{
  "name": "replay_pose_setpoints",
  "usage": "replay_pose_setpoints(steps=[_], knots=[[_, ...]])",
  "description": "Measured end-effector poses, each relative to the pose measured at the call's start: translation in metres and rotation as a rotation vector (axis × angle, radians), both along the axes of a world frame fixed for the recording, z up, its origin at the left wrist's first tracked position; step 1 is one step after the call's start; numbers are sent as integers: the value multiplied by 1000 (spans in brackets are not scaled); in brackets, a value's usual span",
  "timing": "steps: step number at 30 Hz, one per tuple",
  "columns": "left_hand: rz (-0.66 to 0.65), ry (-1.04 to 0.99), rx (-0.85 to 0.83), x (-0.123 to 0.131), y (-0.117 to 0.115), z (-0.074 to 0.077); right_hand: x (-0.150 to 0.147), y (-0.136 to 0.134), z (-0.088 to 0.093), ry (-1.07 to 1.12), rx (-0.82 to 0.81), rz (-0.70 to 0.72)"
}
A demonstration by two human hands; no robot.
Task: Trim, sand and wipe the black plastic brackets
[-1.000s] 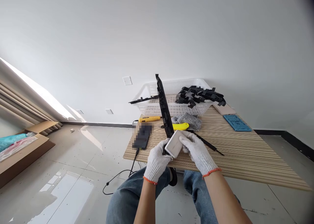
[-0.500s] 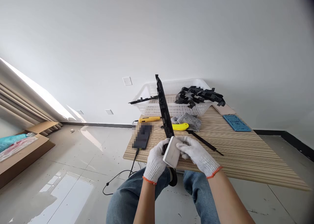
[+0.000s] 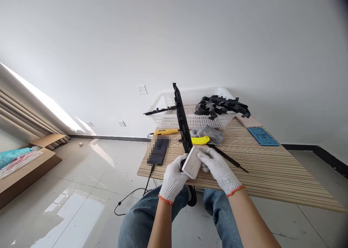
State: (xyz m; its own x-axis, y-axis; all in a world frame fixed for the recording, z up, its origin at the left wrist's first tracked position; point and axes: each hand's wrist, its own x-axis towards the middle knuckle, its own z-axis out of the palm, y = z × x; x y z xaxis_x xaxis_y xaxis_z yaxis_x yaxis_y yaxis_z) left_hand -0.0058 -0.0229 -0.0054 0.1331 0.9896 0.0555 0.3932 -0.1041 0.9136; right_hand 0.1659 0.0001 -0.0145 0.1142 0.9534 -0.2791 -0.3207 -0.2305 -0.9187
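In a white knit glove with an orange cuff, my left hand (image 3: 173, 177) is closed around the lower end of a long black plastic strip (image 3: 182, 121) with clips along it. The strip stands up and slants away over the table toward the basket. My right hand (image 3: 218, 167), gloved the same way, grips a white rectangular block (image 3: 192, 163) against or just over the strip's lower end; contact is hidden behind the block. Just beyond lie a yellow-handled tool (image 3: 200, 140) and a grey speckled cloth (image 3: 210, 135).
A white basket (image 3: 187, 122) holds several black plastic parts (image 3: 221, 106). On the striped table (image 3: 274, 175) lie a thin black rod (image 3: 231, 160), a phone (image 3: 160, 152) on a cable, a yellow pen-like tool (image 3: 166, 131) and a blue plate (image 3: 263, 136). A cardboard box (image 3: 29, 172) stands left.
My right hand and the white block have shifted slightly upward, away from me along the strip. My left hand and the strip have barely moved.
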Motion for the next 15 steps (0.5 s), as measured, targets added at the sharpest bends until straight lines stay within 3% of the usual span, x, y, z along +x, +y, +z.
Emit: replay_pose_setpoints(steps=[2, 3, 8, 15], knots=[[-9, -31, 22, 0, 0, 1, -1, 0, -2, -12, 3, 139], [-8, -28, 16, 0, 0, 1, -2, 0, -2, 0, 8, 128], [16, 59, -44, 2, 1, 4, -5, 7, -5, 142, 54, -165], [27, 53, -44, 0, 2, -3, 1, 5, -12, 221, 158, -212]])
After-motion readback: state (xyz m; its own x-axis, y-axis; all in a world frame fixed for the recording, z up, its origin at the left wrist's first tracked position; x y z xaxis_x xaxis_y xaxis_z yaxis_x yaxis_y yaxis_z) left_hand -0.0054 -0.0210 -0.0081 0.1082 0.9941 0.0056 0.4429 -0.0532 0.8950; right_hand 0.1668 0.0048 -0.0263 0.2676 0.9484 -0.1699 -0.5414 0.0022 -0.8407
